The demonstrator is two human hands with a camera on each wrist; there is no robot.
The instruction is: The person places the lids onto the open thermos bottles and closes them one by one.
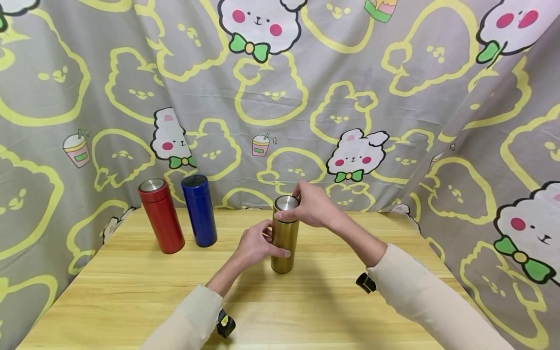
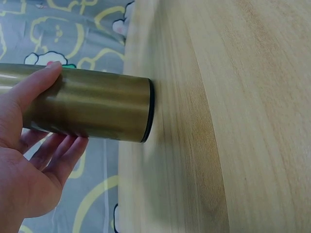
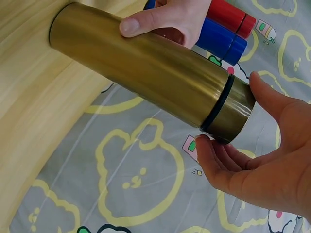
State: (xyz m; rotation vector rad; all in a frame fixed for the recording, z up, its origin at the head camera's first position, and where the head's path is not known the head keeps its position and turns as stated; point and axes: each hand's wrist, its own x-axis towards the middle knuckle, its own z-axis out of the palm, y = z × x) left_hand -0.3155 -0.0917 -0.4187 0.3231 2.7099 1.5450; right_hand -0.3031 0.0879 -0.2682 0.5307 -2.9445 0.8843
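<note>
A gold thermos [image 1: 285, 240] stands upright on the wooden table. Around its body my left hand [image 1: 255, 244] is wrapped, thumb across the near side; in the left wrist view the thermos's black-edged base [image 2: 149, 110] meets the tabletop. My right hand [image 1: 314, 205] holds the steel-topped lid [image 1: 287, 203] from above, thumb on one side and fingers on the other. In the right wrist view a black ring [image 3: 218, 103] shows between the lid and the body. A red thermos [image 1: 163, 218] and a blue thermos [image 1: 200, 214] stand to the left, untouched.
The wooden table [image 1: 131, 296] ends at a patterned grey curtain [image 1: 280, 87] behind, which also hangs along both sides. Black wrist devices [image 1: 225, 324] are at both sleeves.
</note>
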